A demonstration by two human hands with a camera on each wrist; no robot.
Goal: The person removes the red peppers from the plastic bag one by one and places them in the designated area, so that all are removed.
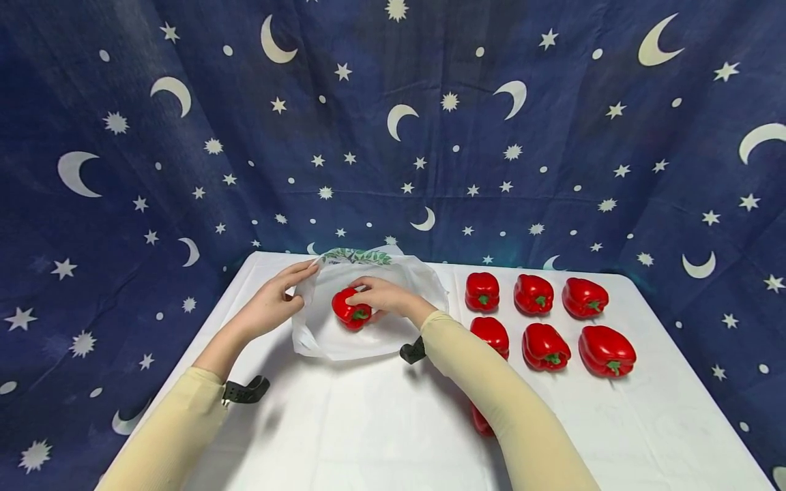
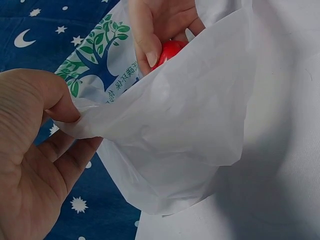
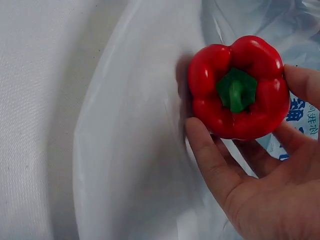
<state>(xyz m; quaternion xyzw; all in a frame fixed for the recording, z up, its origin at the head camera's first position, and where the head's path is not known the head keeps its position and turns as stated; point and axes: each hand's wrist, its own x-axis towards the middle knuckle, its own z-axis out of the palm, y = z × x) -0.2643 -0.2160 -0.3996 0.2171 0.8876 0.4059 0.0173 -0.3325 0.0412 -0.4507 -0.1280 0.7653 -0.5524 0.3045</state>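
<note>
A white plastic bag [image 1: 331, 344] with a green tree print lies spread at the back of the table, its mouth held up. My left hand [image 1: 273, 303] pinches the bag's rim between thumb and fingers, seen close in the left wrist view. Inside the bag's mouth, my right hand [image 1: 383, 296] grips a red bell pepper [image 3: 237, 87] with a green stem. In the right wrist view its thumb and fingers hold the pepper's sides, stem facing the camera. From the left wrist view, the bag's wall hides most of that pepper.
Several red bell peppers [image 1: 546, 346] stand in rows to the right on the white table [image 1: 368, 423]. My right forearm partly covers two of them. Behind the table hangs a dark blue curtain [image 1: 368, 75] with moons and stars.
</note>
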